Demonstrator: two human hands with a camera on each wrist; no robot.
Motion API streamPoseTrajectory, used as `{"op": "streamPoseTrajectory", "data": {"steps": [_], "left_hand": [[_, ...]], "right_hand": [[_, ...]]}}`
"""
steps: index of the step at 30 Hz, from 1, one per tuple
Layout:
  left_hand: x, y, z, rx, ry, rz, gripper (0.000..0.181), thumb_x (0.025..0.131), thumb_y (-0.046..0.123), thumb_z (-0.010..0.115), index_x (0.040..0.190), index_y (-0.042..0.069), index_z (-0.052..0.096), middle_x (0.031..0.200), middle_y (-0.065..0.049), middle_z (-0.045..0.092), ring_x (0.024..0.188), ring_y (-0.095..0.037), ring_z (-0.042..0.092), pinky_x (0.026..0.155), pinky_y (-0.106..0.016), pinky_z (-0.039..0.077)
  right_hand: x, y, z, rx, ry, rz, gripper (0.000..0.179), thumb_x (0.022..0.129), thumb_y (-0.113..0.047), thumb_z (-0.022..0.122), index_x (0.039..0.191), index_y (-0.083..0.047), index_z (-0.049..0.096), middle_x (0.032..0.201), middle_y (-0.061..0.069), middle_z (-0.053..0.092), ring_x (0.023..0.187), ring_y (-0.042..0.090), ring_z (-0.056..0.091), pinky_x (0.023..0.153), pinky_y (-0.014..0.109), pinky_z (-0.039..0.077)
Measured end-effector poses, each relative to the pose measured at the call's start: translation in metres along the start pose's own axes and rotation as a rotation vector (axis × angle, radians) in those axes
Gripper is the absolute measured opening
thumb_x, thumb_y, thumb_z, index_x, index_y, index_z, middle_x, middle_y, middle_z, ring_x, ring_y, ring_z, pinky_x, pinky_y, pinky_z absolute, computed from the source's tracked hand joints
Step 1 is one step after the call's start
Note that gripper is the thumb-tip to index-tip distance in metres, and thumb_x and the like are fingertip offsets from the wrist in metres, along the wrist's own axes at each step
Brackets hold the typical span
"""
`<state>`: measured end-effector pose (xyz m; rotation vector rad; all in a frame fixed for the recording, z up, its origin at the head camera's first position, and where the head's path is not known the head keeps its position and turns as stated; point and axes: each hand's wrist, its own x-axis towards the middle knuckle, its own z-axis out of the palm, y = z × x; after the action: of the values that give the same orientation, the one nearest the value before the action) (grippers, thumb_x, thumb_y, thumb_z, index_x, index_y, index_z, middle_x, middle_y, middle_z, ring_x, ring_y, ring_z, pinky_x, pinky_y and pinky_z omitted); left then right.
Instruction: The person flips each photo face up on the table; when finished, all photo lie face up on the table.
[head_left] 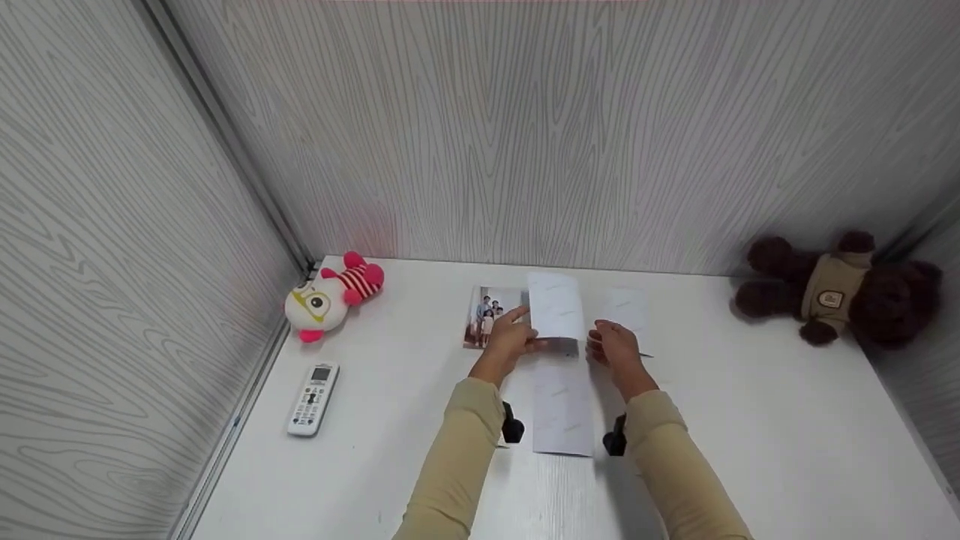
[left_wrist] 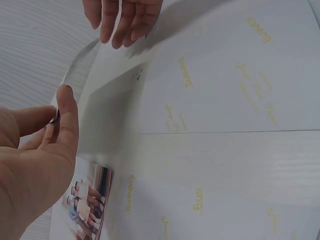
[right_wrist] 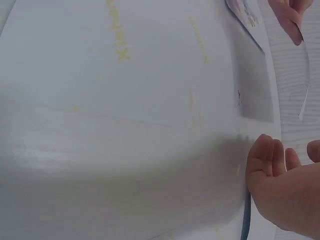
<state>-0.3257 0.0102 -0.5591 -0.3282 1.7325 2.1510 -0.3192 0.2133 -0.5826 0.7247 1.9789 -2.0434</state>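
Observation:
My left hand (head_left: pixel 510 341) pinches the lower left edge of a photo print (head_left: pixel 555 306) between thumb and fingers. The raised print turns its white back, marked with faint lettering, toward me. In the left wrist view the held print (left_wrist: pixel 77 59) appears almost edge-on and bowed. Just right of it is my right hand (head_left: pixel 618 351), fingers loosely bent, nothing between them. Left of the held print, a family photo (head_left: pixel 487 313) lies face up. Nearer me lies a white-backed print (head_left: pixel 562 420), face down. Another white-backed print (head_left: pixel 624 301) lies beyond my right hand, partly covered by it.
A plush toy with striped body (head_left: pixel 330 300) lies at the back left, above a white remote control (head_left: pixel 313 399). At the back right a brown teddy bear (head_left: pixel 832 292) lies on its side. Wood-grain panels (head_left: pixel 480 135) enclose the white table (head_left: pixel 750 435).

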Motion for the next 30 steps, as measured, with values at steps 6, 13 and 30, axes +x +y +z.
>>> {"op": "streamPoseTrajectory", "data": {"steps": [6,13,30], "left_hand": [[0.000,0.000,-0.002,0.018,-0.042,-0.010,0.061,0.093,-0.010,0.054,0.151,0.010,0.048,0.105,-0.014,0.054,0.073,-0.017,0.061,0.093,-0.041,0.059],[0.001,-0.003,-0.005,0.046,-0.092,-0.047,0.060,0.092,-0.010,0.055,0.149,0.009,0.050,0.089,-0.009,0.058,0.074,-0.019,0.063,0.102,-0.049,0.054],[0.005,-0.004,-0.013,0.216,-0.131,0.065,0.062,0.097,-0.003,0.054,0.151,0.027,0.050,0.138,-0.016,0.063,0.119,-0.038,0.066,0.103,-0.054,0.052]], "right_hand": [[-0.001,-0.003,0.002,0.026,-0.047,0.025,0.049,0.110,-0.031,0.042,0.152,-0.006,0.043,0.141,0.014,0.054,0.093,0.015,0.062,0.094,0.034,0.056],[-0.002,-0.005,0.000,0.002,-0.046,0.029,0.047,0.108,-0.025,0.047,0.151,-0.006,0.046,0.143,0.014,0.051,0.104,0.016,0.056,0.084,0.025,0.052],[-0.009,-0.012,-0.003,0.146,-0.053,0.039,0.043,0.105,-0.015,0.054,0.147,-0.007,0.052,0.100,-0.002,0.061,0.077,0.009,0.051,0.068,0.022,0.046]]}}
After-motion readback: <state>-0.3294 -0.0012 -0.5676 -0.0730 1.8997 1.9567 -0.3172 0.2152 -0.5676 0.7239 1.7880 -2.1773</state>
